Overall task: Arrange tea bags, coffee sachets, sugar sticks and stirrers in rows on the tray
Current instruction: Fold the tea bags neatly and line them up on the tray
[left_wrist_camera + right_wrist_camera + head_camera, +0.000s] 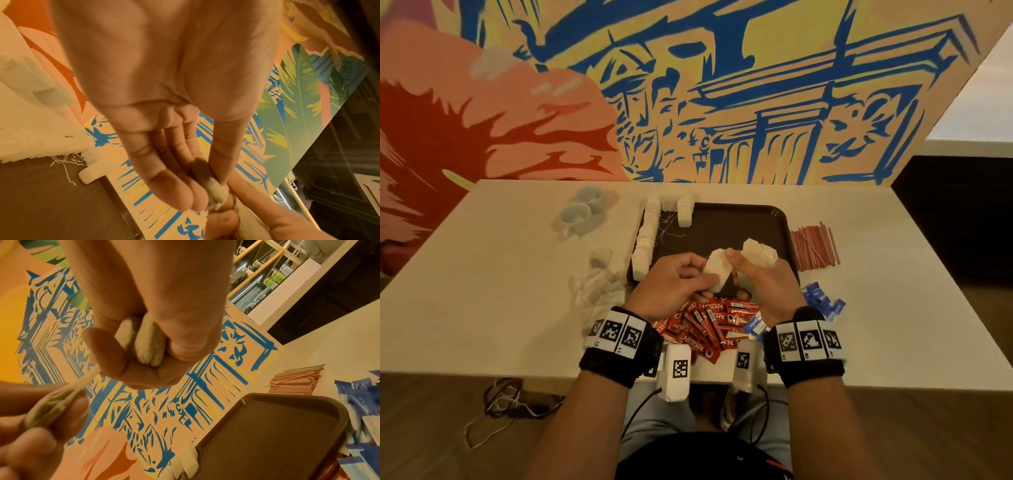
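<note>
From the head view, both hands hover over the near edge of the dark tray [756,219] on the tabletop [500,301]: the left hand [674,284] pinches one tea bag [717,270], and the right hand [767,284] clutches a bunch of tea bags [758,251]. The left wrist view shows thumb and fingers [164,178] pressed on that bag's edge; the right wrist view shows fingers curled tight round several bags [141,340]

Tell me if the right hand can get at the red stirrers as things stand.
Probably not yet: the stirrers lie in the open right of the tray, nothing blocking them, but the right hand is full of tea bags.
</note>
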Available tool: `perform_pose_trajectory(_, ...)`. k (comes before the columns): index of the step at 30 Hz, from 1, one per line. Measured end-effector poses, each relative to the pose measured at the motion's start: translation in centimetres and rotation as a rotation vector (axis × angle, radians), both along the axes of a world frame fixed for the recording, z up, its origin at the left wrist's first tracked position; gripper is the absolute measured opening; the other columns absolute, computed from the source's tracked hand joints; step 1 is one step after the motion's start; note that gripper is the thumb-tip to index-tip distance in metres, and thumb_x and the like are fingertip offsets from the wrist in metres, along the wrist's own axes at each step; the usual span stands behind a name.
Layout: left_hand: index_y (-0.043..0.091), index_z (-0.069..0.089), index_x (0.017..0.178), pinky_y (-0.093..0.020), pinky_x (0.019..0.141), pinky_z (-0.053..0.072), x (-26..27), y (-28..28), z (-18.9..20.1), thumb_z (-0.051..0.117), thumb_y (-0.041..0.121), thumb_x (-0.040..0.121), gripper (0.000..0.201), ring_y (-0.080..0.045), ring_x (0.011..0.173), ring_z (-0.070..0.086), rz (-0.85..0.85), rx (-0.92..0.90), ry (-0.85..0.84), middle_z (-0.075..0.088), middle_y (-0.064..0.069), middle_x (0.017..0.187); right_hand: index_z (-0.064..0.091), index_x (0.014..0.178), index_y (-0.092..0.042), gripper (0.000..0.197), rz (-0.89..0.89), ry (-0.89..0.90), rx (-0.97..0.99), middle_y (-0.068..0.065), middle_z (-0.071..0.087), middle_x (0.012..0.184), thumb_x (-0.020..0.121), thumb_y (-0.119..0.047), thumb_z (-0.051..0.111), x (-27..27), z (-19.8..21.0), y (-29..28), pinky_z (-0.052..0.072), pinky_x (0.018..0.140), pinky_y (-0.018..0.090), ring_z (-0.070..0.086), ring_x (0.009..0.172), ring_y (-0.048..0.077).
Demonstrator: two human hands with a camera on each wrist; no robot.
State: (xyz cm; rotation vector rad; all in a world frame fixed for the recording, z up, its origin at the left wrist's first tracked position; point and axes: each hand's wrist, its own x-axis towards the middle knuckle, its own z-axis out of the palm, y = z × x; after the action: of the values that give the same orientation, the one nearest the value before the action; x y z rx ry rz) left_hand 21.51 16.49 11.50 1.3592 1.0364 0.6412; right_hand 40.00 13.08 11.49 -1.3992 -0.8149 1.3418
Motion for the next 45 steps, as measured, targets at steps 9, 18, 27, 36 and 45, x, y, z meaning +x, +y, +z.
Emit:
perform_pose_trajectory(9,0.010,0.074,0.093,-0.030,0.079,0.058,-1.1,-0.1,-0.2,0.072,0.017,0.091,0.007,-0.017,0.076,0.069,-0.066,0.013,0.086,0.076,-0.008,0.087,0.072,0.097,-0.013,0.025,-0.175,0.083,0.047,0.001,0.063,0.074,0.090,-0.037,0.074,1.0,0.0,0.4,0.043,0.050,0.025,0.057,0.063,0.012)
perform_pose_trajectory(18,0.012,0.073,0.105,-0.041,0.086,0.059,-1.4,0.4,0.0,0.075,0.015,0.088,0.017,-0.026,0.093,0.074,0.172,-0.016,-0.062,0.076,-0.010,0.100,0.069,0.122,-0.017,0.023,-0.113,0.066,0.103,0.005,0.071,0.108,0.104,-0.017,0.054,1.8,-0.6,0.1,0.050,0.052,0.024,0.060,0.070,0.011)
perform_pose_trajectory(27,0.013,0.071,0.113,-0.032,0.081,0.061,-1.2,0.5,0.9,0.071,0.014,0.091,0.022,-0.022,0.091,0.073,0.052,0.030,-0.070,0.077,-0.008,0.102,0.074,0.099,-0.023,0.020,0.258,-0.179,0.165,0.004,0.064,0.066,0.090,-0.041,0.073,-0.9,0.0,-0.5,0.046,0.051,0.026,0.055,0.056,0.023)
perform_pose_trajectory(36,0.014,0.075,0.104,-0.028,0.074,0.061,-2.9,5.3,3.2,0.070,0.013,0.092,0.013,-0.019,0.078,0.070,-0.073,0.227,0.181,0.075,-0.007,0.085,0.071,0.098,-0.017,0.019,0.234,-0.255,0.121,0.004,0.059,0.063,0.086,-0.031,0.078,-0.4,-0.1,2.3,0.044,0.047,0.025,0.051,0.051,0.018)
perform_pose_trajectory(45,0.023,0.074,0.102,-0.020,0.070,0.058,-4.3,13.2,5.6,0.069,0.024,0.094,0.009,-0.010,0.071,0.071,-0.075,0.476,0.524,0.075,0.004,0.081,0.072,0.107,-0.009,0.033,0.126,-0.076,-0.038,0.007,0.066,0.087,0.103,-0.037,0.055,-0.5,-1.4,6.2,0.045,0.052,0.025,0.054,0.066,0.012)
